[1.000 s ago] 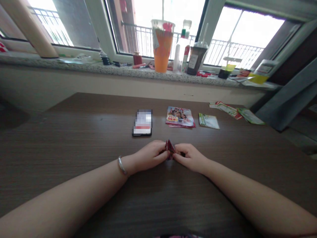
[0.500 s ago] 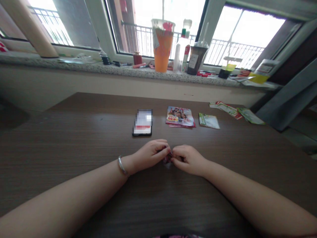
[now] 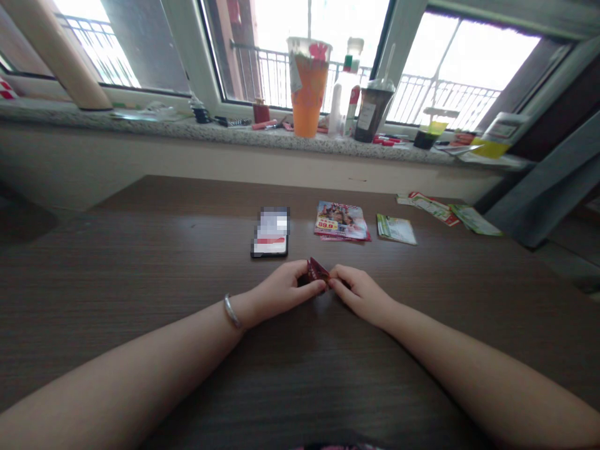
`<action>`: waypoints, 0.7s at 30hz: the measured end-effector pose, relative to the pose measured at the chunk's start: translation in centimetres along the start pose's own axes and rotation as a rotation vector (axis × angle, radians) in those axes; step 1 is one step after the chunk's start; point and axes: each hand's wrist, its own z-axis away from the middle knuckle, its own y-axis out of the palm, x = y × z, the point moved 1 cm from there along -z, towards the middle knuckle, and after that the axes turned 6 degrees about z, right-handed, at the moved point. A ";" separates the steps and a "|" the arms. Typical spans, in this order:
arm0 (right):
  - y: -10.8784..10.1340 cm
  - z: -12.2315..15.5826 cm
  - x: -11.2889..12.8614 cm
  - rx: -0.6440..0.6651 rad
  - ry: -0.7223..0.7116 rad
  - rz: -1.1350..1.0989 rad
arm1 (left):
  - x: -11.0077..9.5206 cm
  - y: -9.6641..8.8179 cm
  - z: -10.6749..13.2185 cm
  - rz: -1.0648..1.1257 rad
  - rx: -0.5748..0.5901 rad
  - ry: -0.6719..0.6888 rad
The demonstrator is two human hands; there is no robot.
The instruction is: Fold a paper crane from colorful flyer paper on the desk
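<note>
A small folded piece of dark red paper (image 3: 317, 269) sits between my two hands on the dark wooden table (image 3: 140, 262). My left hand (image 3: 281, 291), with a silver bangle on its wrist, pinches the paper from the left. My right hand (image 3: 359, 292) pinches it from the right, fingers curled together. Most of the paper is hidden by my fingertips; only a pointed red flap shows above them.
A phone (image 3: 270, 232) lies just beyond my hands. A colourful leaflet (image 3: 340, 220), a green one (image 3: 396, 229) and more papers (image 3: 429, 205) lie to the right. The stone window sill (image 3: 140, 128) holds an orange cup (image 3: 307, 87), bottles and a dark drink cup (image 3: 370, 109).
Both hands have slid slightly away from me along the table. The red flap, tucked under the fingers half a second ago, shows again above them, now leaning left.
</note>
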 end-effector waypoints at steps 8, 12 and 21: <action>0.5 -0.2 -1.2 -0.135 0.124 -0.126 | 0.5 0.2 -0.1 0.175 0.028 -0.029; 0.5 -0.1 -0.8 -0.143 0.100 -0.130 | 0.8 0.3 -0.2 0.176 0.001 -0.070; 0.0 0.1 0.3 -0.083 0.041 -0.088 | 0.7 0.1 -0.3 0.007 -0.003 -0.009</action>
